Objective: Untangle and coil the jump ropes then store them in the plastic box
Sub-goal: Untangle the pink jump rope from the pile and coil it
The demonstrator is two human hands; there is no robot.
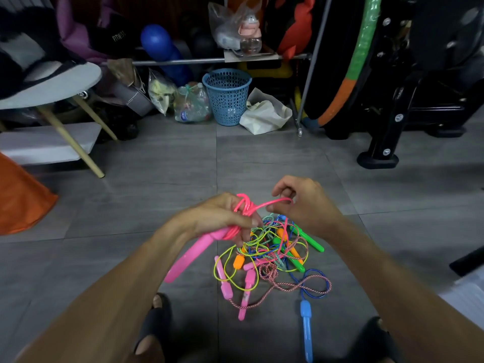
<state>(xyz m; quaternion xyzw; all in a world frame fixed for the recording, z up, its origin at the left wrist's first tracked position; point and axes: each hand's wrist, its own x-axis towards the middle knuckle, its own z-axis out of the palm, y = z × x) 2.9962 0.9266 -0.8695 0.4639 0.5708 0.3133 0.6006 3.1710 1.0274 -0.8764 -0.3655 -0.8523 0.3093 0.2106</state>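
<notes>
Jump ropes point(272, 254) lie in a knotted heap on the grey tiled floor point(162, 163), between the person's sandalled feet and just below both hands. At the left, the left hand point(214, 217) curls its fingers round a glossy pink handle point(191, 254), long and tapering, and round several loops of smooth pink cord point(245, 208) already wound above it. From that bundle the cord runs rightward to the right hand point(303, 203), which pinches the slack between thumb and forefinger, the other fingers loosely bent. The pink cord also drops from there into the heap, so I judge that the next winding could drag the tangle up with it, or tighten a knot among the thin yellow and blue cords and the twisted red-and-white braid; a slick plastic cord may also spring off the coil if the left grip eases. Handles in the pile are stubby moulded plastic: orange, green, pink, and a pale blue one point(306, 328) lying apart at the right near the person's foot. No plastic box can be made out with certainty.
</notes>
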